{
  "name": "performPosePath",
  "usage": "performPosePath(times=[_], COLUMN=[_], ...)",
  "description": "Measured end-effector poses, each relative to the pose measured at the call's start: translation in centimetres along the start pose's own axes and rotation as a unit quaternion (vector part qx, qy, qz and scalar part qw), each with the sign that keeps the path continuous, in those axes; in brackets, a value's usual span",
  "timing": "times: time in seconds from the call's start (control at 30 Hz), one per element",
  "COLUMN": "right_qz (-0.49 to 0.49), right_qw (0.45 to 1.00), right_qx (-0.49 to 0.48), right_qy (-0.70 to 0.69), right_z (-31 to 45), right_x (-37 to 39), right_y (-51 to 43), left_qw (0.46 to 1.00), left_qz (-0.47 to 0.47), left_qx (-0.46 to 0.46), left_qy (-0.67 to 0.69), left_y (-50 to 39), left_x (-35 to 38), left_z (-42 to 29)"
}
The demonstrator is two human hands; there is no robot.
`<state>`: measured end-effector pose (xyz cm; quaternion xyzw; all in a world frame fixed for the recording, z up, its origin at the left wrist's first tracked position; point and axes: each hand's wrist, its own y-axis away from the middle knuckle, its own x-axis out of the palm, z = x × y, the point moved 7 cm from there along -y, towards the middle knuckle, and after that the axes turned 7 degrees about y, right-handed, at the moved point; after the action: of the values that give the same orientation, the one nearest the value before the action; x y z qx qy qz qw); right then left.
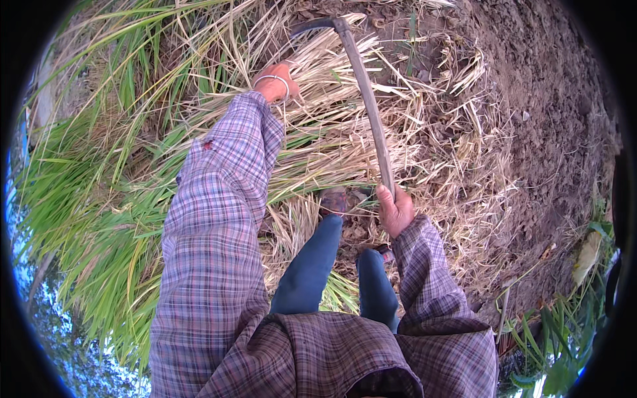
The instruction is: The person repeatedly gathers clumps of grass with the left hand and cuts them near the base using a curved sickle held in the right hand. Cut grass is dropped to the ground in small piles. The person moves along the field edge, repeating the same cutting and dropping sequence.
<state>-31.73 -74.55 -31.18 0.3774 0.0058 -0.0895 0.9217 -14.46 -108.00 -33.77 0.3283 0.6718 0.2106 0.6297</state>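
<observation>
My right hand (396,209) is closed around the lower end of a sickle's long wooden handle (369,102). At the far end, the curved dark metal blade (314,24) points left over dry stalks, its tip partly lost among them. My left hand (277,82), with a pale bangle (279,78) at the wrist, reaches forward onto a layer of long grass stalks (323,67). Its back faces me and its fingers are curled out of sight, so its hold on the stalks cannot be made out. More straw-coloured stalks (343,149) lie across the ground between the hands, their pale ends towards the right.
Tall green grass blades (74,199) spread along the left. Bare brown soil (552,124) rises at the right, with loose straw (463,199) along its edge. My blue-clad legs (308,268) are below me, beside dry stubble (291,224). Leafy plants (552,333) grow at lower right.
</observation>
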Motion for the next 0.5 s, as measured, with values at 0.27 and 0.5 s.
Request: performPosePath(times=[0.27, 0.5], right_qz=[0.028, 0.039], right_qw=[0.992, 0.997], right_qx=[0.083, 0.058], right_qy=[-0.095, -0.04], right_z=[2.8, 3.3], right_x=[-0.4, -1.3], right_y=[-5.1, -6.6], left_qw=[0.995, 0.994], left_qz=[-0.056, -0.025], left_qx=[0.025, 0.063], left_qy=[-0.075, -0.088], left_y=[1.9, 4.8], left_x=[-0.8, -1.1], left_z=[-2.4, -5.7])
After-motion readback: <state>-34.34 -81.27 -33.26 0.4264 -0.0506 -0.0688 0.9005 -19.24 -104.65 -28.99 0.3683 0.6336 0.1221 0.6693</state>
